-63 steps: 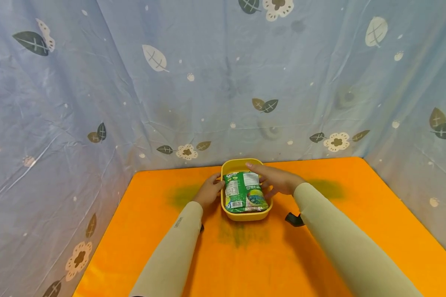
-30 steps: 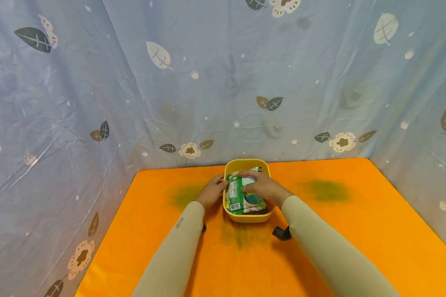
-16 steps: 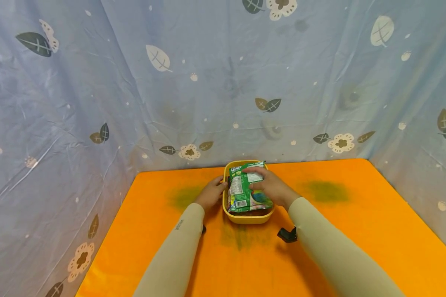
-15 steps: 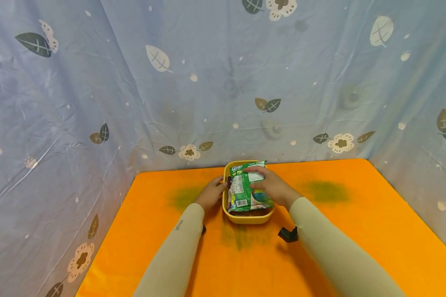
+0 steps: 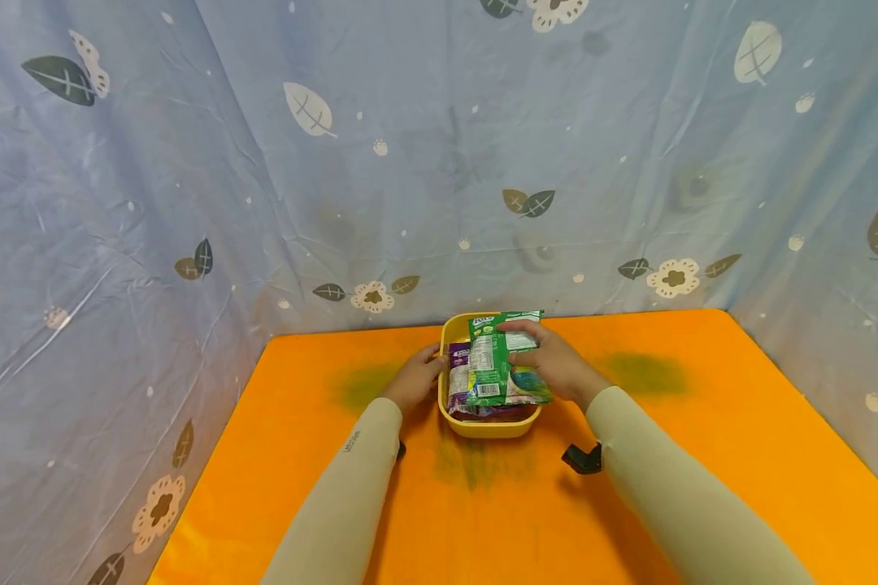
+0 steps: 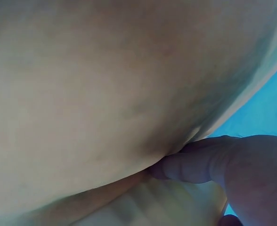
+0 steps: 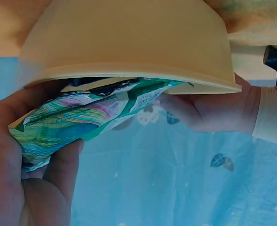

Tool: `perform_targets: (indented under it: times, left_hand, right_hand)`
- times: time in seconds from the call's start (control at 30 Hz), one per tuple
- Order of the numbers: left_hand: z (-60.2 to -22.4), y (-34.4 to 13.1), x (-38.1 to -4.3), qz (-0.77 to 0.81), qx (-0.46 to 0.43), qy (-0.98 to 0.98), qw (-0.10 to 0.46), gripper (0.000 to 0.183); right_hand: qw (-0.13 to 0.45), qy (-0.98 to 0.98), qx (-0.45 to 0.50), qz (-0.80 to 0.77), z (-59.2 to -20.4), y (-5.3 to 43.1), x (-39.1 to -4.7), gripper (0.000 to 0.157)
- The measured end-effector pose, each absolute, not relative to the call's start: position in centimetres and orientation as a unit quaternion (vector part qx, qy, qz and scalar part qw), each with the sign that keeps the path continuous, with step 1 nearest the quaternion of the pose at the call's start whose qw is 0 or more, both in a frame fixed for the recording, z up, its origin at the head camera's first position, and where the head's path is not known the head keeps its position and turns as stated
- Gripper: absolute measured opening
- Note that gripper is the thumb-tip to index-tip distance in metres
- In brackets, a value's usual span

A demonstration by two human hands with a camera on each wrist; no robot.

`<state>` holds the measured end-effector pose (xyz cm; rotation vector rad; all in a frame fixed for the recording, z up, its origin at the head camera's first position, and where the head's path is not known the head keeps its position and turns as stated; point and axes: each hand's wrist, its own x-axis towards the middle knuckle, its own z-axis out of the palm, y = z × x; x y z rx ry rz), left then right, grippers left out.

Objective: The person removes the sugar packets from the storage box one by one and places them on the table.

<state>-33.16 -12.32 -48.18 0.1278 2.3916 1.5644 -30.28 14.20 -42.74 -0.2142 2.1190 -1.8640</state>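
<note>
Right grip (image 5: 560, 367): green packet (image 5: 490, 364) shifted rightward, baring purple packet (image 5: 458, 376), apparently beneath.

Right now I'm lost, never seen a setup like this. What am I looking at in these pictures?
No machine here: the two grips are a person's bare hands. The wide picture comes from a camera worn on the head, looking forward and down. The other two come from a camera on each wrist; the left one is too close to tell much, and the right one looks upside down.

On the orange surface stands a yellow container. The left grip holds its left rim. The right grip holds a green packet, which slants across the container and reaches past its right rim. A purple packet lies inside, partly covered by the green one. Behind is a leaf-patterned curtain.
</note>
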Motion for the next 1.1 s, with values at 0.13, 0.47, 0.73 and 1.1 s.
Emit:
perform_targets:
  times: [0.13,0.47,0.73,1.1]
  left_hand:
    - [-48.1,-12.2,-33.2,0.52,0.05,0.842,0.132,0.052]
    - [-48.1,-12.3,-33.1,0.527,0.047,0.838,0.133,0.05]
    - [-48.0,-12.3,-33.1,0.552,0.045,0.82,0.145,0.05]
    - [-48.1,-12.3,-32.9,0.573,0.032,0.803,0.164,0.052]
  right_hand:
    - [0.154,0.737,-0.074,-0.654,-42.7,15.0,-30.3,0.046]
    - [0.149,0.733,-0.08,-0.659,-43.1,16.6,-30.5,0.047]
    - [0.099,0.751,-0.101,-0.645,-43.3,18.3,-31.0,0.058]
    - [0.087,0.779,-0.079,-0.616,-43.4,21.3,-31.5,0.062]
